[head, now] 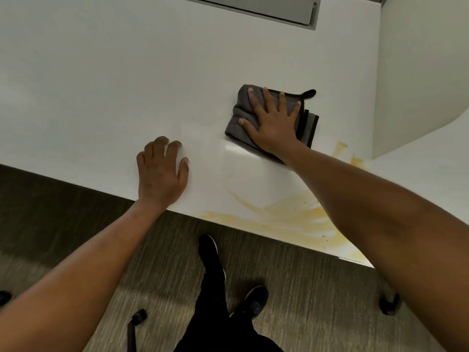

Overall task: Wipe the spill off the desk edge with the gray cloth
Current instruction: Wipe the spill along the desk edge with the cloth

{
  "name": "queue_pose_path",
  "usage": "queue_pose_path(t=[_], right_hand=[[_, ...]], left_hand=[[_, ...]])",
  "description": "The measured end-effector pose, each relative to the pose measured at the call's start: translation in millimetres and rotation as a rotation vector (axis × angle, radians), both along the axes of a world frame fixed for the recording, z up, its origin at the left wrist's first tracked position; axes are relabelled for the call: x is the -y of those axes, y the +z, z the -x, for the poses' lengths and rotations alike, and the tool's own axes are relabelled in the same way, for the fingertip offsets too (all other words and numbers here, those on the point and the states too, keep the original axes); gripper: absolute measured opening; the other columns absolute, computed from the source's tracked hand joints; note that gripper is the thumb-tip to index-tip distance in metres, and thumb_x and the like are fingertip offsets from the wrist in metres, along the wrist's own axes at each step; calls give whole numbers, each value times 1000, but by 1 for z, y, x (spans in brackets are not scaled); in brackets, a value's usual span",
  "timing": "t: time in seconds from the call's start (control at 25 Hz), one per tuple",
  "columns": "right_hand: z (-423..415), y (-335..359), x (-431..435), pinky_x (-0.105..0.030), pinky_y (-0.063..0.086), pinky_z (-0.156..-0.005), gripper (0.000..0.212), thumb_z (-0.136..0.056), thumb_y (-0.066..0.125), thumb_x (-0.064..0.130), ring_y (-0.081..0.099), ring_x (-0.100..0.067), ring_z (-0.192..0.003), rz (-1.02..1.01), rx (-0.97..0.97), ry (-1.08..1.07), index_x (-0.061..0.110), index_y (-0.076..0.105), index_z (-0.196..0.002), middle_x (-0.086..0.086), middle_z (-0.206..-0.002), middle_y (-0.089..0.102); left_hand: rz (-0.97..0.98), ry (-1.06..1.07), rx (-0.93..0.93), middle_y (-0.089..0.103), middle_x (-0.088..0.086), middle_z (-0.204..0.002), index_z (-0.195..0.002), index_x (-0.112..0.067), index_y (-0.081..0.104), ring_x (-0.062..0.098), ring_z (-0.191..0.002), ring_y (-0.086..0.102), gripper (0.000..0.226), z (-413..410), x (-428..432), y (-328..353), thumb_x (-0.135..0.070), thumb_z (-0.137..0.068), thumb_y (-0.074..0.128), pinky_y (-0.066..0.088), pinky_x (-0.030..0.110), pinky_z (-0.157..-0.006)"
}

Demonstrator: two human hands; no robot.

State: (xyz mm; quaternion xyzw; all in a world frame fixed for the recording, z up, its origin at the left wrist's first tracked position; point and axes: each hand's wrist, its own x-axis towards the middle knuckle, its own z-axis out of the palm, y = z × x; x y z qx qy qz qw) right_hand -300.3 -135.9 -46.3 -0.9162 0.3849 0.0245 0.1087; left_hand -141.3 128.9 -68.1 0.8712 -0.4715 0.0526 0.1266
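Observation:
A folded gray cloth (241,118) with a black trim and loop lies on the white desk (101,85). My right hand (272,120) presses flat on top of it, fingers spread. A yellow smeared spill (286,214) covers the desk's near edge, below and right of the cloth, partly hidden under my right forearm. More yellow streaks (340,148) show to the right of the cloth. My left hand (162,171) rests flat on the bare desk near the edge, left of the spill, holding nothing.
A gray cable slot (266,8) runs along the back of the desk. A white partition (418,72) rises at the right. Below the edge lie carpet, my legs and shoes (215,275), and black chair casters (388,303).

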Motion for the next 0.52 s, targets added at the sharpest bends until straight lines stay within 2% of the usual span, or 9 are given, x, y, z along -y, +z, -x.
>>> queue_pose_path(t=[0.12, 0.32, 0.44, 0.52], right_hand=[[-5, -2, -43, -76, -5, -114, 79, -95, 25, 75, 2, -48, -155, -17, 26, 54, 38, 5, -163, -6, -172, 6], [47, -12, -137, -74, 3, -116, 72, -99, 26, 69, 11, -43, -155, 55, 56, 369, 36, 14, -162, -5, -171, 15], [81, -13, -104, -71, 6, -118, 65, -102, 23, 65, 16, -36, -156, 125, 32, 493, 40, 16, -161, 1, -170, 19], [82, -11, -52, -72, 8, -117, 63, -102, 21, 63, 18, -35, -156, 156, 14, 365, 41, 17, -161, 2, -170, 20]], left_hand=[[2, -2, 14, 53, 16, -132, -131, -10, 56, 37, -119, 50, 40, 0, 0, 1, -30, -97, 49, 39, 47, -93], [0, 7, -17, 53, 16, -133, -131, -11, 55, 36, -120, 50, 39, 0, 1, 7, -23, -95, 49, 39, 47, -94], [4, 10, -17, 52, 15, -134, -131, -11, 55, 35, -122, 48, 38, 0, 1, 3, -23, -95, 49, 38, 47, -95], [15, 12, -11, 52, 14, -134, -130, -12, 55, 35, -123, 48, 37, 0, 2, 1, -23, -95, 50, 37, 46, -94]])
